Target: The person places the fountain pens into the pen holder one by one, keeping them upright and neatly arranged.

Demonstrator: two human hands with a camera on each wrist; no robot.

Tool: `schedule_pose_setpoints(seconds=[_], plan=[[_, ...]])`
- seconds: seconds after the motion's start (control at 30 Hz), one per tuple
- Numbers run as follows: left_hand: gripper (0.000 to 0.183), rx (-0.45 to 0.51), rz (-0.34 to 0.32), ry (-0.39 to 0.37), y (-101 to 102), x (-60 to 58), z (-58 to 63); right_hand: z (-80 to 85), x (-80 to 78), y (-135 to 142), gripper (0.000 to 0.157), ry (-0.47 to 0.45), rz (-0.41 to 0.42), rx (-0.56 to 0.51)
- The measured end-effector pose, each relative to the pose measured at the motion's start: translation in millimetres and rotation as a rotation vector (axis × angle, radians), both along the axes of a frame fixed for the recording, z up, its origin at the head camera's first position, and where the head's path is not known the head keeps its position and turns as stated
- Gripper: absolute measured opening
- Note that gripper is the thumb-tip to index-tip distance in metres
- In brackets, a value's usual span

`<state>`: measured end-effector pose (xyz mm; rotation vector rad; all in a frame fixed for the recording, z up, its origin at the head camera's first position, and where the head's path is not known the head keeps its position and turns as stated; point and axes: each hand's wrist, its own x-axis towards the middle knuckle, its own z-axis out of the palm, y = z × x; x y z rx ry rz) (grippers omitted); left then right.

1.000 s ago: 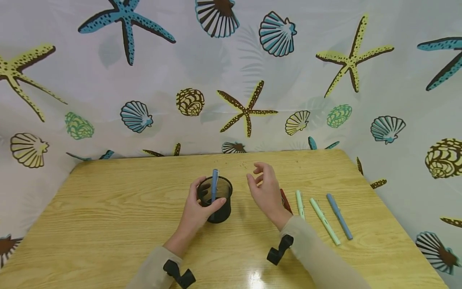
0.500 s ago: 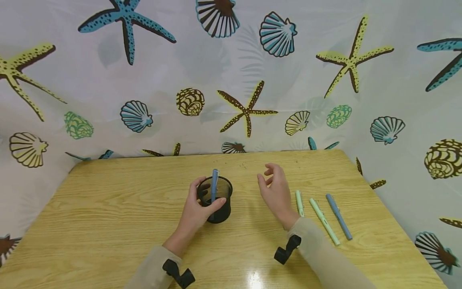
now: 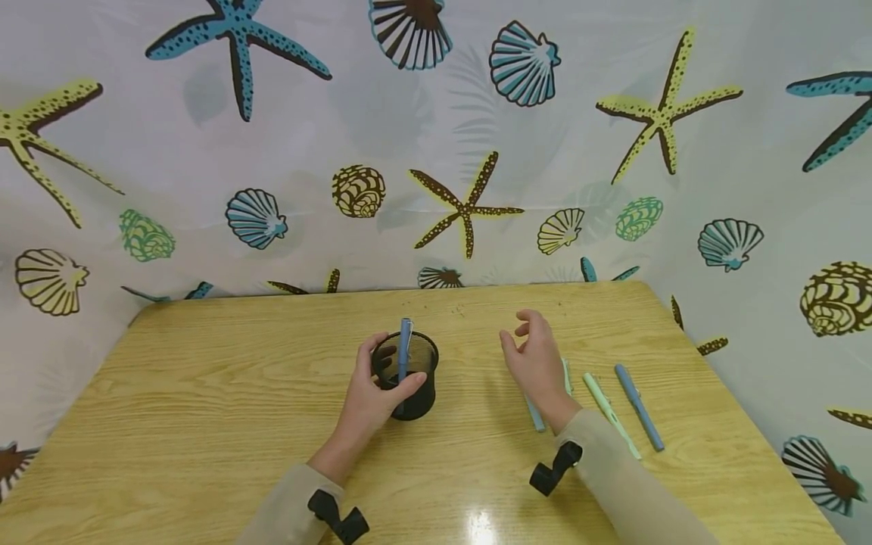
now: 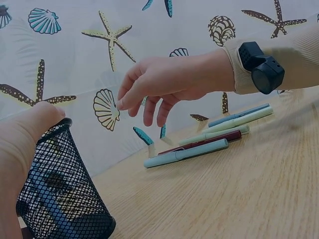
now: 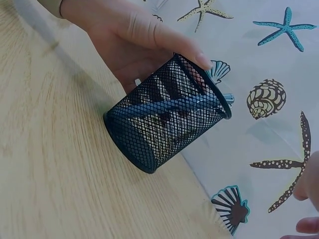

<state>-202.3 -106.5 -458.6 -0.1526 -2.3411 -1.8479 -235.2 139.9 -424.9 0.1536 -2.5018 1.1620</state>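
Rightward shift of the right hand [image 3: 538, 363] since the earlier head views, away from the black mesh cup [image 3: 418, 401]; the left hand [image 3: 371, 397] and cup appear unchanged. Far left, the left hand grips the cup, thumb at the rim and fingers bent round the wall. Its upright cup, standing on the table [image 3: 204, 378], is probably light and fairly stiff, easily tipped, and best steadied low on the wall. Inside, 1 blue pen [image 3: 404, 348] rises above the rim. Centre right, the right hand hangs with fingers loosely bent, thumb apart, holding nothing. Beneath and beyond it lie 5 loose pens: 1 light-blue pen [image 4: 185, 153], 1 dark red pen [image 4: 219, 138] (hidden in the head view), 2 pale green pens [image 3: 613, 414] and, farthest right, 1 darker blue pen [image 3: 639, 409]. These should handle as light, rigid, smooth barrels, apt to roll; a thumb-and-finger pinch at mid-barrel would suit, clear of the clip.
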Motion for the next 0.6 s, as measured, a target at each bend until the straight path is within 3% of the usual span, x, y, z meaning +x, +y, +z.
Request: schedule_pose_setpoints(seconds=[0.3, 0.6], plan=[[0.079, -0.005, 0.003, 0.019, 0, 0.2, -0.4, -4.8, -3.0, 8, 0.039, -0.086, -0.031, 0.079], [0.08, -0.006, 0.006, 0.019, 0, 0.5, -1.6, -8.5, -1.9, 12, 0.041, -0.239, -0.016, 0.184]])
